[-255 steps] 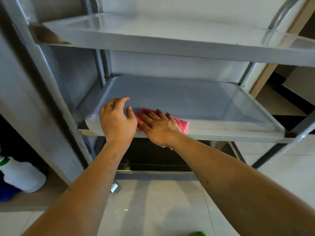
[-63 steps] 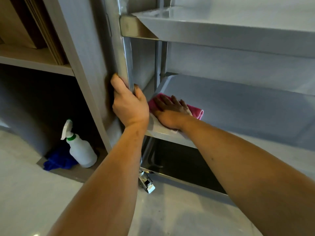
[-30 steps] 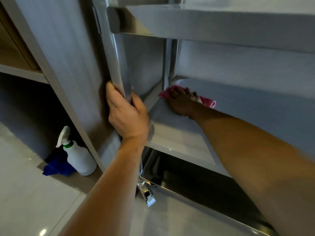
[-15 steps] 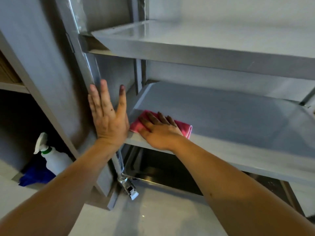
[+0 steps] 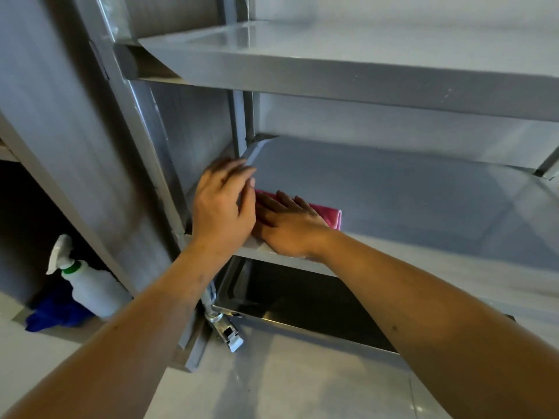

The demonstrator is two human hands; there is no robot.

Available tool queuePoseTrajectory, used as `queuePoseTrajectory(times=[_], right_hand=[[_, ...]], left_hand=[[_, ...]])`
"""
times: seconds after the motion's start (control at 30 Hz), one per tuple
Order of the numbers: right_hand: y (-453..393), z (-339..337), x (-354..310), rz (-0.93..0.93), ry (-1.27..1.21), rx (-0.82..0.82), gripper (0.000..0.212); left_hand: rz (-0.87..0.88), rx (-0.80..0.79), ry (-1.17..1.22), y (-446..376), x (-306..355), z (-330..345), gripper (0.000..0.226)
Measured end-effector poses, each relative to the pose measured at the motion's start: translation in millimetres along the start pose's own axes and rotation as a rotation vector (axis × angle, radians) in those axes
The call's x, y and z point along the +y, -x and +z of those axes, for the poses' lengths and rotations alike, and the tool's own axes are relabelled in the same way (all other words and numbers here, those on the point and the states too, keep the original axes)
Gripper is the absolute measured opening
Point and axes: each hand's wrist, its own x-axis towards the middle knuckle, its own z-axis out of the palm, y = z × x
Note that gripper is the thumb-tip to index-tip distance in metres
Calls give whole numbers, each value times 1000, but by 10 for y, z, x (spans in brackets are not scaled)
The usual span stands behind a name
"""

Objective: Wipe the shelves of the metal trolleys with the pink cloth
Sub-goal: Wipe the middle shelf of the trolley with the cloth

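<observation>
The pink cloth (image 5: pixel 328 216) lies flat at the front left corner of the metal trolley's middle shelf (image 5: pixel 408 192). My right hand (image 5: pixel 289 226) presses down on the cloth with straight fingers and covers most of it. My left hand (image 5: pixel 223 207) is at the shelf's left rim, fingers loosely bent over the raised edge, slightly blurred. It overlaps the left end of the cloth and hides it. The top shelf (image 5: pixel 348 55) juts out above both hands.
A dark bottom shelf (image 5: pixel 302 300) sits under the middle one, with a caster and brake (image 5: pixel 225 328) at its front left corner. A grey cabinet panel (image 5: pixel 60 116) stands to the left. A white spray bottle (image 5: pixel 87 285) and blue cloth (image 5: pixel 54 313) sit in its open base. Pale tiled floor below.
My left hand has left the trolley's upright post and come down right onto the shelf's left rim beside my right hand. The cloth and right hand stay at the front left corner.
</observation>
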Motion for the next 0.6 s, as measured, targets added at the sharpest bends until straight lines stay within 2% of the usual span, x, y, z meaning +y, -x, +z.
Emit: queuePoseTrajectory(times=[0.07,0.13,0.2,0.27,0.4,0.5,0.6], right_hand=[[-81,-20,167,21,-21,34,68],[-173,-97,420,52,-3,37,77],[-263,-199,768,65,117,20,80],[-358,-292,1202,116,189,9,72],[-526,-480,1937,318,143,16,63],[-652,-568,2100,384,110,23,66],[-672,-555,1985,457,36,42,67]], left_hand=[[-124,-26,34,-64,7,57,32],[-163,-54,49,-64,-7,125,32],[-183,-78,71,-39,-28,178,34],[-227,-80,85,-37,-64,210,40],[-280,-90,74,-48,-84,215,44],[-279,-100,59,-44,-72,220,44],[-272,-111,43,-68,-76,222,45]])
